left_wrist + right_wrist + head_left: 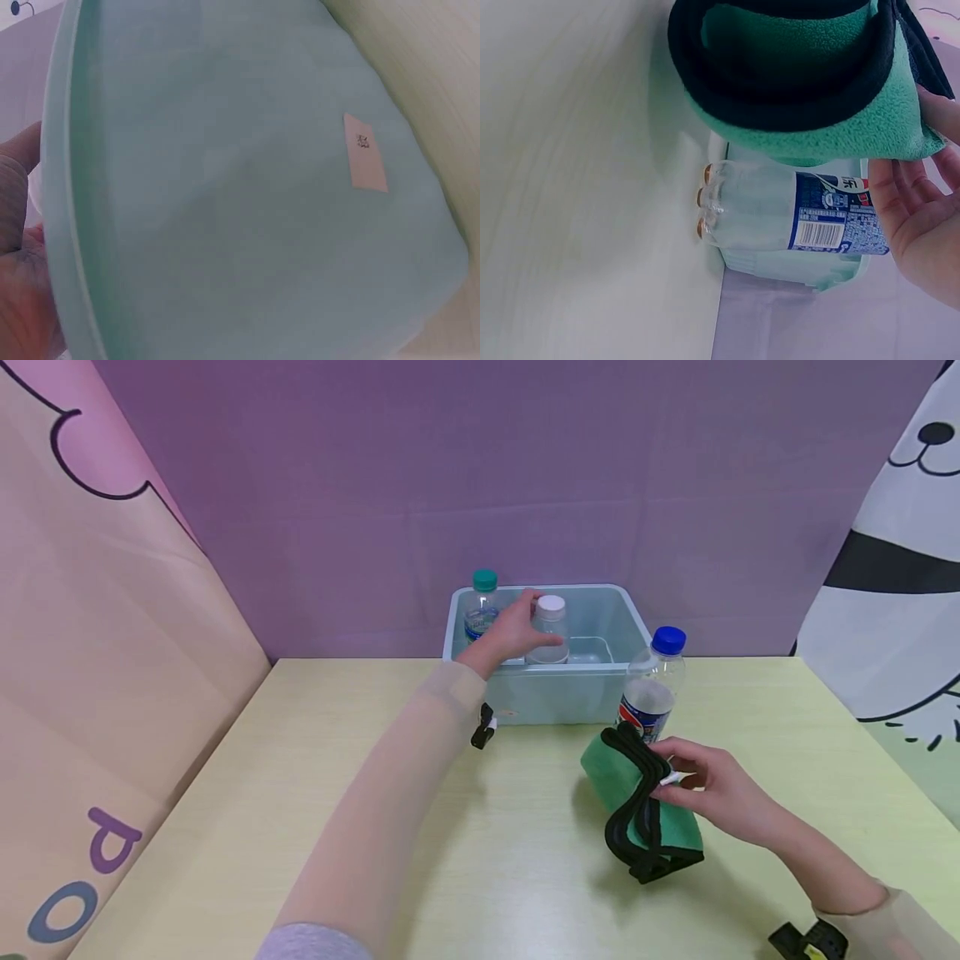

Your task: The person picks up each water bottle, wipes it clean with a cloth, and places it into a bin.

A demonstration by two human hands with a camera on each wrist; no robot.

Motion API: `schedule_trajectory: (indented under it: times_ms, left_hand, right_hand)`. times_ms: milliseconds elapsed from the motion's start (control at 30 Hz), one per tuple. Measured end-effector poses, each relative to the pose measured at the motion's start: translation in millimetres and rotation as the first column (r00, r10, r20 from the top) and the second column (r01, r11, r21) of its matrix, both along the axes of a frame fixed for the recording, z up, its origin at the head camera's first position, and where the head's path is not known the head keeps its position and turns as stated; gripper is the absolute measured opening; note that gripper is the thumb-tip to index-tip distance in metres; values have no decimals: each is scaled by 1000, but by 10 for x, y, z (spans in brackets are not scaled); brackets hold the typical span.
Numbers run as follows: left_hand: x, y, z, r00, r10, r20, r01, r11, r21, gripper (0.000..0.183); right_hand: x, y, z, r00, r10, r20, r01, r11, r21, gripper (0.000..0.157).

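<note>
My left hand [516, 625] reaches over the front rim of a pale blue plastic bin [558, 697], thumb and fingers curved round a clear bottle with a white cap [551, 607]. In the left wrist view the bin wall hides much of this hand. Lower right, my right hand [708, 781] pinches a folded green cloth with black edging [618, 777] near its white tag. Just behind the cloth stands a clear bottle with a blue cap [667, 641]; its dark blue label [829, 214] shows in the right wrist view, close to the cloth and right hand.
A bottle with a green cap [484, 581] stands in the bin's left end. The bin sits at the back of a pale wooden table [480, 860], against a purple backdrop [420, 510]. Printed cloth panels [112, 635] flank the table on both sides.
</note>
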State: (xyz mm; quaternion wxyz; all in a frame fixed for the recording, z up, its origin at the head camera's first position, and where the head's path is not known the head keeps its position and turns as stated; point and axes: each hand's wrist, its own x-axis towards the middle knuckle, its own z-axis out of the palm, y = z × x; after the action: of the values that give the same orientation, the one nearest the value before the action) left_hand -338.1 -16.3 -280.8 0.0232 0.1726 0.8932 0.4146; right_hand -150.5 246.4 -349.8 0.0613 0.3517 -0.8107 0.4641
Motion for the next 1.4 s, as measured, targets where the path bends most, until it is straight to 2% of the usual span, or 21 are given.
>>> schedule_trajectory:
  times_ms: [267,500,633,800,967,1100,1300,1400]
  left_hand:
    - [33,-6,120,999,-1,-46,4,998,66,78]
    - [67,-24,241,997,-18,-79,20,999,36,79]
    - [140,-45,292,992,-46,-118,51,998,33,78]
    - [299,-68,329,979,-120,-166,137,986,92,73]
    - [436,-34,298,957,-211,-198,240,961,139,69]
    - [523,47,237,947,-251,-202,282,949,142,68]
    - [617,229,168,927,-320,-193,348,928,134,69]
    - [654,345,153,915,-355,-192,384,913,138,70]
  right_hand:
    - [-15,55,47,1000,-16,1,16,1000,8,39]
    - [-28,150,66,1000,-14,-15,15,1000,18,41]
    - [-16,244,85,1000,-4,-9,4,1000,9,43]
    - [9,384,127,1000,0,3,0,1000,0,41]
    - [29,508,149,1000,-10,6,10,1000,-2,47]
    - [39,591,142,1000,-2,29,3,1000,-16,55]
    - [73,669,175,998,-15,68,15,1000,6,49]
    - [87,718,174,997,-23,71,22,1000,17,52]
